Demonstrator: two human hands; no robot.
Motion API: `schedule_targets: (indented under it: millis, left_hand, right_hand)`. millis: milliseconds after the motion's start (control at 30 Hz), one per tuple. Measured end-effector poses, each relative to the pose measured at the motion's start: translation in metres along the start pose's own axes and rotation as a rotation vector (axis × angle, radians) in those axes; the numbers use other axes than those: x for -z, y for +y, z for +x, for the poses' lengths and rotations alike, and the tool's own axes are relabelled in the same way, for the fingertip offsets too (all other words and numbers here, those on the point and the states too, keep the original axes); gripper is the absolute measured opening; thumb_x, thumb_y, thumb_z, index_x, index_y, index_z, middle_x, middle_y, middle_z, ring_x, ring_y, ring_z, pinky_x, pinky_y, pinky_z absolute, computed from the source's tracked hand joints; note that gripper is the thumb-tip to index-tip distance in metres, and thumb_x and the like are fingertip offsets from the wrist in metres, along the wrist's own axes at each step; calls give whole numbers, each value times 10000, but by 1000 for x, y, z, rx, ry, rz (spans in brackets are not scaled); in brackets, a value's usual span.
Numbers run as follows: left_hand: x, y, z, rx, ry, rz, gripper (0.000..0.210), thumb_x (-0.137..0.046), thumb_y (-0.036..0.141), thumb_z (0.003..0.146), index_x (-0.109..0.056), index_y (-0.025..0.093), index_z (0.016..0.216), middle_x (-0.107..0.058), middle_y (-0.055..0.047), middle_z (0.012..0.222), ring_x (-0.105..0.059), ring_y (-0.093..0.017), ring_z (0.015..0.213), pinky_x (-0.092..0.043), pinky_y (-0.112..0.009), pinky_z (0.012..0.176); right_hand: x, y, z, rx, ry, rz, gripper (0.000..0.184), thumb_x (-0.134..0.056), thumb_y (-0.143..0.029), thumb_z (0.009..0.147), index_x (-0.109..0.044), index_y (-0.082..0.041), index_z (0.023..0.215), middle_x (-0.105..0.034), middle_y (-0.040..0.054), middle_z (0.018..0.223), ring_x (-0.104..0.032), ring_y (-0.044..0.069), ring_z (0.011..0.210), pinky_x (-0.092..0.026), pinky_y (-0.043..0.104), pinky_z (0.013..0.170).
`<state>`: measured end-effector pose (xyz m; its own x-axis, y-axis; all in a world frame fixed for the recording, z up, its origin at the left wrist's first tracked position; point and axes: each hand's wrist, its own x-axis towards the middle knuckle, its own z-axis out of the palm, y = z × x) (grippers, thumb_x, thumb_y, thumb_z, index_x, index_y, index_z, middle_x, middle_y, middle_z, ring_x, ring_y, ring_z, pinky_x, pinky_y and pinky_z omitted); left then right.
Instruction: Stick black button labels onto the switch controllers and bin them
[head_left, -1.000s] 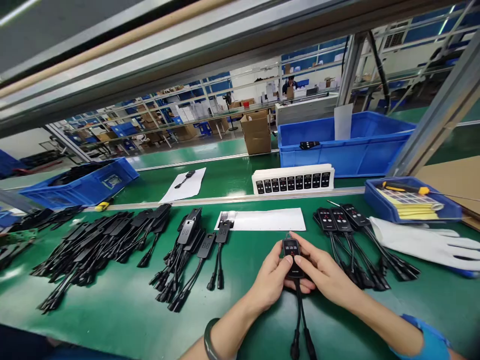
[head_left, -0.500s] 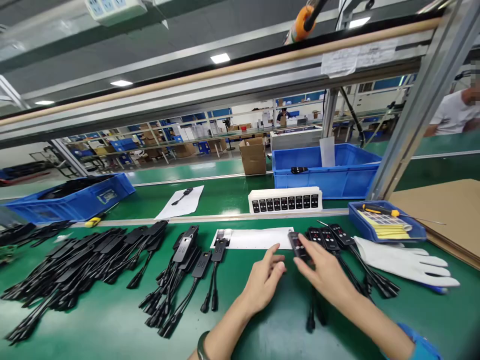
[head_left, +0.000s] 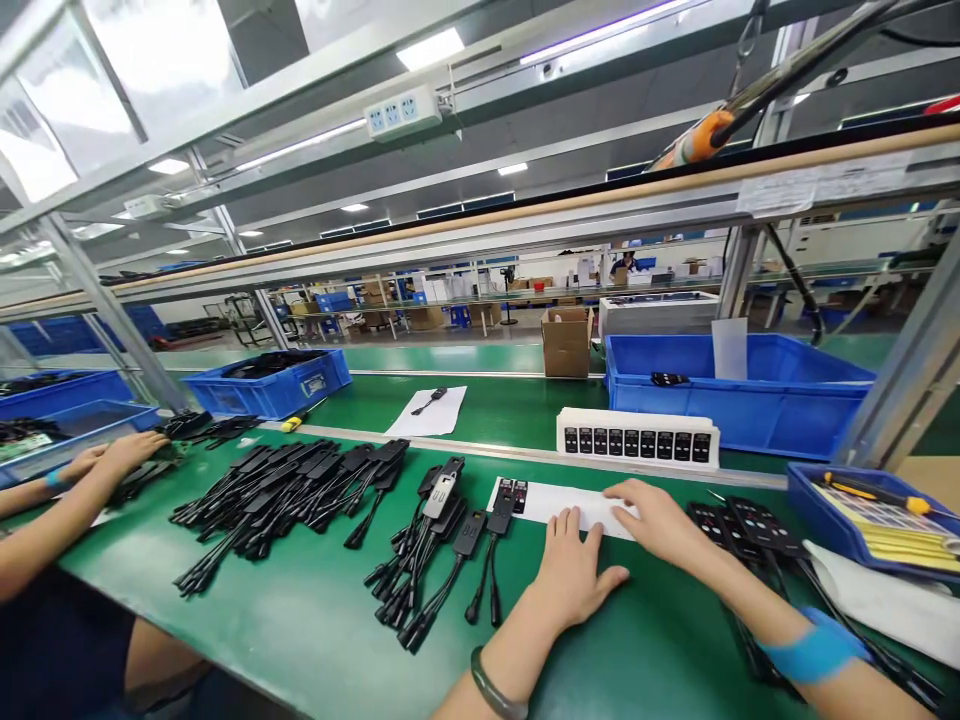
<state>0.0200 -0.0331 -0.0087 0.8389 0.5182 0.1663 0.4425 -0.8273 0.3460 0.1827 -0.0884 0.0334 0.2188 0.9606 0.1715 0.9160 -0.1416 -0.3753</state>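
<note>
My left hand (head_left: 574,572) is open, fingers spread, its fingertips at the near edge of a white label strip (head_left: 564,503). Over the strip's right end lies my right hand (head_left: 664,520), thumb and forefinger apart, with no object visible in it. Dark labels (head_left: 519,497) show at the strip's left end, beside a black controller with cables (head_left: 501,507). Just left of it lies a small pile of similar controllers (head_left: 448,515), one of them with a silvery face. Several labelled controllers (head_left: 739,530) rest to the right of my right hand.
A larger heap of black controllers (head_left: 292,480) spreads leftward, near a co-worker's hands (head_left: 124,455). Behind the strip stands a white label holder (head_left: 637,437) and a blue bin (head_left: 735,390). A blue tray (head_left: 847,520) with a screwdriver (head_left: 874,492) and a white glove (head_left: 885,600) are at right.
My right hand has let go of a controller, which now lies with the others at right, and moved onto the strip. My left hand has flattened. The view has swung left.
</note>
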Motion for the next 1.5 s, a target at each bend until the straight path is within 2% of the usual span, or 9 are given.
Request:
schedule_targets:
  millis: [200,433,600,767,900,1033,1200,1367,1500]
  left_hand:
    - [-2,-6,0,-66,22,-106,693,-457,557,846,-330,171,1408,-284,-163,1472,-181,-369,1368,-144,-571,1112]
    - [-5,-11,0,-160,-4,-129,666,-492,418,844,-281,177,1428,-290,-146,1476,-200,-355,1368,-118,-584,1117]
    - [2,-5,4,-53,44,5,598,-536,479,828,-427,186,1338,-407,-146,1397,-348,-326,1292,-307,-480,1070]
    - [34,-22,6,334,222,183,468,-340,76,844,-441,56,1300,-504,-237,1220,-475,-318,1095,-387,-479,904]
    - [57,-45,-3,577,320,240,345,-332,53,809,-613,5,1004,-532,-270,1035,-432,-389,1055,-334,-560,845]
    - [62,-43,-8,556,309,190,226,-477,123,783,-600,17,941,-538,-253,1028,-459,-389,1043,-343,-516,859]
    - [47,-13,-6,371,232,-69,366,-506,338,856,-458,166,1176,-617,-66,886,-591,-206,742,-423,-290,640]
    - [17,17,-11,279,21,-957,382,-587,475,790,-508,169,1006,-488,44,622,-449,-98,484,-369,-223,480]
    - [7,36,-16,365,-183,-1437,435,-707,428,694,-520,144,964,-509,34,685,-513,-85,571,-460,-232,582]
  right_hand:
    - [-56,-64,88,-28,-72,79,144,-584,-264,908,-633,-137,957,-651,39,948,-624,173,837,-509,353,778]
    - [-74,-87,105,-17,126,222,139,-578,-251,901,-608,-139,825,-613,28,881,-590,162,795,-492,335,737]
    - [-32,-73,80,72,396,426,184,-462,-278,891,-584,-172,805,-600,60,882,-569,178,806,-458,296,743]
    - [3,-35,16,36,514,559,258,-447,-417,885,-561,-187,865,-597,48,823,-561,192,740,-460,287,635]
    - [1,-5,-44,-60,513,681,253,-524,-459,861,-562,-209,859,-557,19,760,-514,167,648,-441,261,563]
    - [-10,8,-79,-158,530,778,261,-558,-481,843,-546,-221,866,-531,-1,703,-491,146,571,-443,254,533]
    - [-12,4,-87,-169,476,917,277,-539,-499,863,-514,-224,890,-516,-17,697,-500,124,516,-454,245,511]
    - [-7,-3,-86,-177,452,997,290,-558,-501,853,-505,-217,873,-490,-23,719,-481,106,494,-433,231,469]
    - [-6,-5,-87,-193,421,1022,286,-553,-494,855,-497,-214,861,-470,-29,716,-440,94,483,-394,211,430]
